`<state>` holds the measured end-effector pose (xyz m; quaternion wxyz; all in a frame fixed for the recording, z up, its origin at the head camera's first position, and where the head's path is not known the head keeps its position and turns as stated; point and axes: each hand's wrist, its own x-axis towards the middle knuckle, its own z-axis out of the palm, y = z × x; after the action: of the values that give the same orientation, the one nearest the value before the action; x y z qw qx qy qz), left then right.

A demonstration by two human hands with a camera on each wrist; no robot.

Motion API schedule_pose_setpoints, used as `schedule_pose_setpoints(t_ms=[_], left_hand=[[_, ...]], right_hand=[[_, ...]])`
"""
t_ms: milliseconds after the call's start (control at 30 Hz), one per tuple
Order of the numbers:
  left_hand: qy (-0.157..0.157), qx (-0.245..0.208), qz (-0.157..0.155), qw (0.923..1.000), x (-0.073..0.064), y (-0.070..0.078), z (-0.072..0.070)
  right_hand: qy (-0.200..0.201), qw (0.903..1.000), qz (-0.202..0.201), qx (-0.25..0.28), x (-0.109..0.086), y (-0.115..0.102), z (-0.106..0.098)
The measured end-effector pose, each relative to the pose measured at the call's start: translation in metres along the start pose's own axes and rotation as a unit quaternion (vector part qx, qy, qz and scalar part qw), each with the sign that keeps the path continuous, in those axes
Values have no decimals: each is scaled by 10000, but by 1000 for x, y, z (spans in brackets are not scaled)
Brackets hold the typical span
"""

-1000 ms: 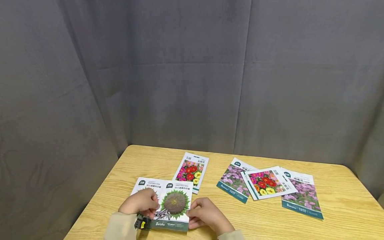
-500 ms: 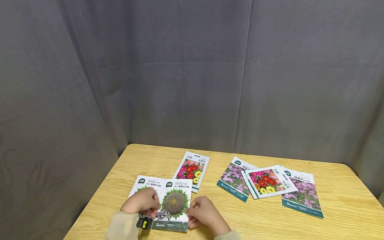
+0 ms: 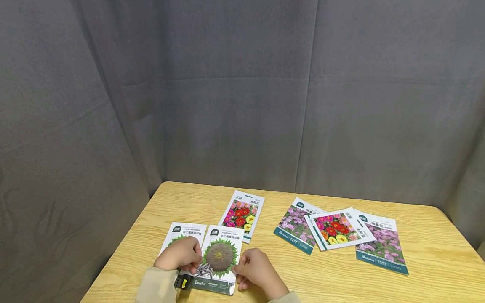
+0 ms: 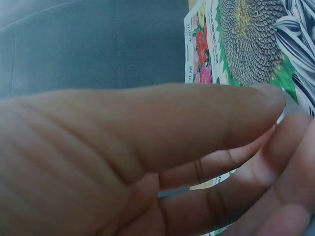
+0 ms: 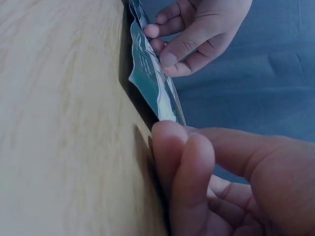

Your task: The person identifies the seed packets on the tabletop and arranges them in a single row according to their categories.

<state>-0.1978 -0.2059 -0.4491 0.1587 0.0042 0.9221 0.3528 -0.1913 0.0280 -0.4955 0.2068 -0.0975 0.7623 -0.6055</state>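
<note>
Gripping right sunflower packet (image 3: 220,256) by opposite side edges, pinched between thumb and fingers of left hand (image 3: 179,253) and right hand (image 3: 257,270), likely to steer both sides evenly without creasing. Raised slightly off table (image 3: 326,282) along bottom edge per right wrist view; located near left, next to left sunflower packet (image 3: 187,231), in front of red-and-yellow flower packet (image 3: 241,214). Reaching in from both sides, with fingers curled inward and left hand over left sunflower packet. Can't tell exact fingertip placement underneath.
</note>
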Motion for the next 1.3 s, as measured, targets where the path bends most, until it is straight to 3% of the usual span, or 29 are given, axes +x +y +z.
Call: schedule_pose_setpoints(t_ms=[367, 833, 1000, 1167, 1300], left_hand=[[-107, 111, 7, 9999, 0, 1, -1], [102, -28, 223, 9997, 5, 4, 2], [531, -116, 535, 9971, 9, 13, 4], [860, -305, 939, 9914, 14, 25, 6], [1135, -398, 1144, 9861, 25, 34, 6]], right_hand=[[-58, 10000, -7, 17, 2, 0, -1], [-265, 9996, 33, -77, 1, -5, -14], [400, 9989, -199, -147, 2, -5, -30], [1272, 9913, -270, 182, 3, -7, -41], [1684, 9834, -299, 602, 6, -7, -45]])
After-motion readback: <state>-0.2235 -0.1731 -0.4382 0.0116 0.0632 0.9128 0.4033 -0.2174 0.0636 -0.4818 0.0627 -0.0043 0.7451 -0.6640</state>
